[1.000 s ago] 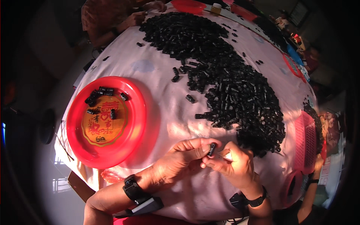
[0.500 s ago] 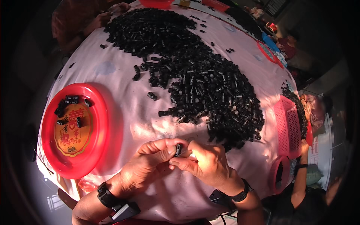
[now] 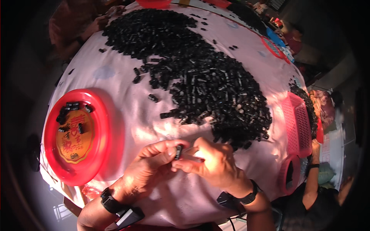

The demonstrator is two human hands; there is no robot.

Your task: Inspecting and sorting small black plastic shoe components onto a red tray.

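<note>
My left hand [image 3: 152, 161] is closed, pinching a small black cylindrical plastic part [image 3: 178, 152] upright between thumb and forefinger. Just to the right, my right hand [image 3: 217, 163] is closed too, thumb and forefinger pinched close beside the part. Whatever those right fingers hold, if anything, is too small to make out. Both hands are above the pink tablecloth [image 3: 133, 104], at the near end of a large pile of similar black parts [image 3: 216, 88]. Left of my hands stands a round red plate [image 3: 103, 131] with several such parts on its patterned bottom.
Along the right edge stand a pink perforated basket [image 3: 296, 127] and a smaller round pink basket [image 3: 283, 178]. A co-worker's arm [image 3: 311, 181] reaches in there. Another person [image 3: 73, 27] sits at the far left. Red containers [image 3: 154, 3] stand at the far edge.
My right hand has drawn slightly away from the black part, widening the gap between the fingertips. The left hand keeps its pinch. The whole view has shifted a little.
</note>
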